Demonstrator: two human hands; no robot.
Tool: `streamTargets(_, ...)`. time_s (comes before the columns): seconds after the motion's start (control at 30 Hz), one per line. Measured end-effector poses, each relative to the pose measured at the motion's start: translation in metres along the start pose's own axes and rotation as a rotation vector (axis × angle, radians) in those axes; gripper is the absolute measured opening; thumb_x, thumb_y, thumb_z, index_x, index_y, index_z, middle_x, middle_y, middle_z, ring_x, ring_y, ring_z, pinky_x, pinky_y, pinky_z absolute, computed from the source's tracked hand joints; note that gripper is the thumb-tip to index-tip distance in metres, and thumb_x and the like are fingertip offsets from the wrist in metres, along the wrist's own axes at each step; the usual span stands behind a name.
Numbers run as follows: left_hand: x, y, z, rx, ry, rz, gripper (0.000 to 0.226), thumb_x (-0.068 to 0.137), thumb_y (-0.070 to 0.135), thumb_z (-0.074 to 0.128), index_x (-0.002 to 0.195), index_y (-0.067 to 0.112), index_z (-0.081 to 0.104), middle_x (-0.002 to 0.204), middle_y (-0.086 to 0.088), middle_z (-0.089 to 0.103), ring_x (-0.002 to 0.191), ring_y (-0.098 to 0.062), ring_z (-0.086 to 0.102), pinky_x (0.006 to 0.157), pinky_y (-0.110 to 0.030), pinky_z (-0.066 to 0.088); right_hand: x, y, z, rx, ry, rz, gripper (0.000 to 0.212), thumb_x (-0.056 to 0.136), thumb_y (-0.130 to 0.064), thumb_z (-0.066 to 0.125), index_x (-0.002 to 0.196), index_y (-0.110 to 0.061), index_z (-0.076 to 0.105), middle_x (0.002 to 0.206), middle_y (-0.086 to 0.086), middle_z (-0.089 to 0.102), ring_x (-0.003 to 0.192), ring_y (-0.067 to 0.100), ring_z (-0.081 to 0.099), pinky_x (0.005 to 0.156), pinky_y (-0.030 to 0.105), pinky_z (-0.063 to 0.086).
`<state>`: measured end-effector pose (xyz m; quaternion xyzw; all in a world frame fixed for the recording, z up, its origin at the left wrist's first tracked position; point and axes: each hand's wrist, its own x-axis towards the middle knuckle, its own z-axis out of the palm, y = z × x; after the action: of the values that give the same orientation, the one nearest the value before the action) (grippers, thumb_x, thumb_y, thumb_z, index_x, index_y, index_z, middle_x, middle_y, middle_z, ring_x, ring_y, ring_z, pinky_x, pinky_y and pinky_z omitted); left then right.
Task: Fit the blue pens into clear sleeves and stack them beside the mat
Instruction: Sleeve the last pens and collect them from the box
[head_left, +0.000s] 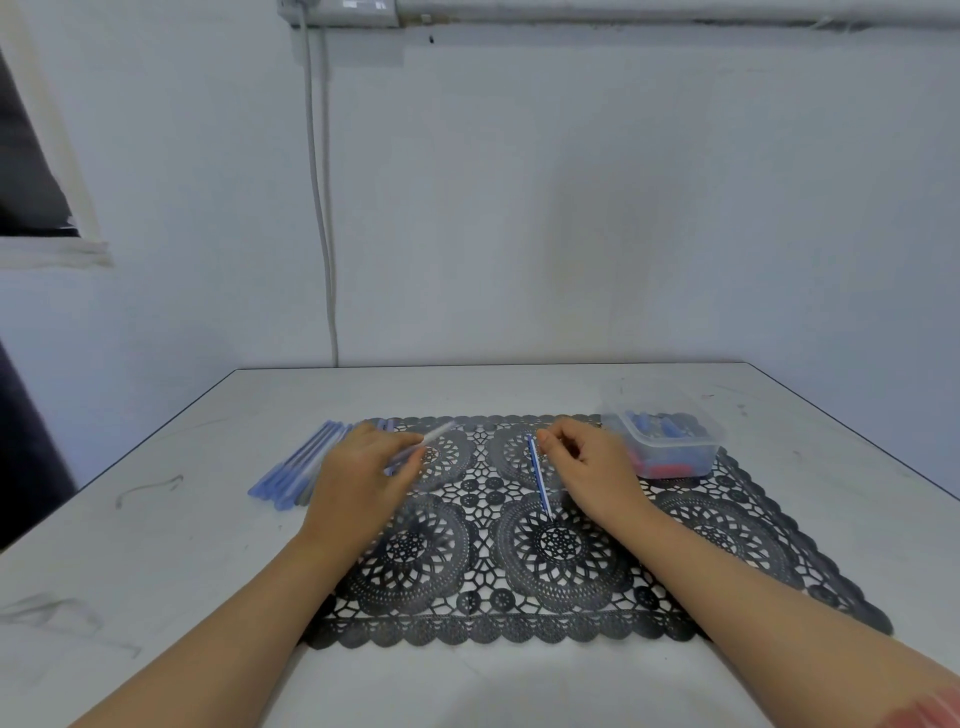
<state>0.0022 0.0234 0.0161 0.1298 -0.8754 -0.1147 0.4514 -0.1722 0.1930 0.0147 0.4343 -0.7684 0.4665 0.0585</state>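
- Left forearm (228, 629) and right forearm (753, 597) enter from the near edge, both bare and cut off by the frame. A blurred reddish patch (930, 709) sits at the near right corner; cannot tell what it is.
- Table (156, 545): pale, flat and matte, with grey scuffs and pen marks on its left side.
- Mat (727, 540): black openwork, lace-like, with round medallions and a scalloped border. It lies flat mid-table, and the arms cover parts of it.
- Left hand (363, 478) is over the mat's far left part, smeared by motion. Its fingers are curled round a clear sleeve (439, 432), a pale thin tube that sticks out far-right of the fist. The near end of the tube is hidden in the hand.
- Right hand (589, 467) has thumb and forefinger pinched on the far end of a blue pen (539, 480), with the other fingers curled in. The pen is thin and straight, and it slants towards the near side with its tip low over the mat's centre.
- Stack of sleeved pens (298, 467): on the table just left of the mat, lying parallel, bluish and glossy. The count is unclear.
- Tub (675, 452): clear plastic, rectangular with rounded corners, on the mat's far right corner. Its contents are blue and red and blurred.
- Far wall (623, 208): plain and pale, with a cable (322, 234) running down it.
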Motion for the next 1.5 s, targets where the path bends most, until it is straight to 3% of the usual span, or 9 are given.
streamTargets(0.1,0.001,-0.008,0.003,0.117,-0.062,-0.058,0.017,0.071,0.009,0.08,0.087,0.011,0.075,0.068,0.003,0.063,0.069,-0.011,0.045,0.06,-0.022,0.034,-0.002,-0.002,0.002,-0.107,-0.042,-0.004,0.026,0.093,-0.032,0.052,0.075,-0.015,0.061,0.06,0.004,0.058,0.055,0.011,0.048,0.059,0.033,0.043)
streamTargets(0.27,0.0,-0.014,0.007,0.169,-0.198,-0.052,0.014,0.08,0.019,0.073,0.092,0.011,0.076,0.074,0.006,0.047,0.082,-0.013,0.038,0.067,-0.026,0.033,-0.003,-0.003,0.001,-0.173,-0.08,-0.043,0.026,0.092,-0.033,0.052,0.073,-0.018,0.06,0.055,-0.004,0.052,0.051,0.008,0.044,0.057,0.029,0.041)
streamTargets(0.4,-0.001,-0.01,0.009,0.258,-0.336,-0.01,0.038,0.084,0.045,0.063,0.112,0.019,0.069,0.085,0.006,0.045,0.09,-0.01,0.035,0.072,-0.022,0.03,-0.001,-0.002,0.002,-0.273,-0.134,-0.101,0.028,0.092,-0.031,0.051,0.065,-0.024,0.05,0.059,-0.009,0.048,0.059,0.007,0.045,0.056,0.028,0.037)
streamTargets(0.6,-0.004,-0.011,0.007,0.402,-0.441,-0.029,0.085,0.068,0.082,0.019,0.121,0.031,0.061,0.097,0.011,0.047,0.097,-0.009,0.039,0.078,-0.027,0.03,0.0,0.005,0.006,-0.366,-0.211,-0.181,0.019,0.089,-0.033,0.054,0.087,-0.019,0.066,0.091,-0.006,0.055,0.096,0.008,0.043,0.082,0.031,0.041)
streamTargets(0.7,-0.005,-0.011,0.008,0.503,-0.478,-0.043,0.083,0.071,0.08,0.014,0.124,0.034,0.058,0.108,0.008,0.051,0.108,-0.013,0.042,0.087,-0.031,0.032,0.001,0.007,0.007,-0.42,-0.242,-0.244,0.021,0.087,-0.035,0.055,0.09,-0.021,0.07,0.095,-0.006,0.06,0.098,0.011,0.045,0.089,0.033,0.039)
streamTargets(0.9,-0.004,-0.013,0.01,0.555,-0.473,-0.17,0.039,0.097,0.044,0.035,0.126,0.029,0.056,0.123,0.005,0.045,0.121,-0.016,0.033,0.096,-0.033,0.03,-0.001,-0.001,0.003,-0.541,-0.288,-0.247,0.019,0.088,-0.033,0.051,0.094,-0.026,0.067,0.096,-0.011,0.062,0.104,0.011,0.045,0.094,0.033,0.033)
streamTargets(1.17,-0.005,-0.016,0.01,0.442,-0.436,-0.223,0.048,0.097,0.048,0.03,0.134,0.024,0.048,0.133,0.005,0.046,0.127,-0.016,0.032,0.1,-0.036,0.031,-0.003,-0.006,-0.002,-0.565,-0.309,-0.152,0.02,0.087,-0.031,0.052,0.099,-0.029,0.067,0.101,-0.007,0.061,0.105,0.011,0.046,0.095,0.034,0.034)
streamTargets(1.33,0.006,-0.004,-0.01,0.146,-0.088,-0.072,0.048,0.088,0.043,0.033,0.104,0.016,0.069,0.097,0.0,0.065,0.092,-0.019,0.058,0.076,-0.035,0.041,-0.002,-0.026,-0.024,-0.169,-0.171,0.138,0.015,0.089,-0.02,0.056,0.093,-0.026,0.069,0.087,-0.011,0.067,0.073,0.004,0.06,0.069,0.022,0.049)
streamTargets(1.5,0.026,0.023,-0.043,-0.023,0.094,-0.111,0.021,0.09,0.021,0.05,0.096,0.016,0.069,0.084,0.004,0.064,0.073,-0.014,0.058,0.066,-0.03,0.047,0.005,-0.042,-0.065,0.161,-0.02,0.371,0.022,0.086,-0.001,0.051,0.08,-0.013,0.069,0.065,0.007,0.067,0.048,0.014,0.055,0.037,0.015,0.036)
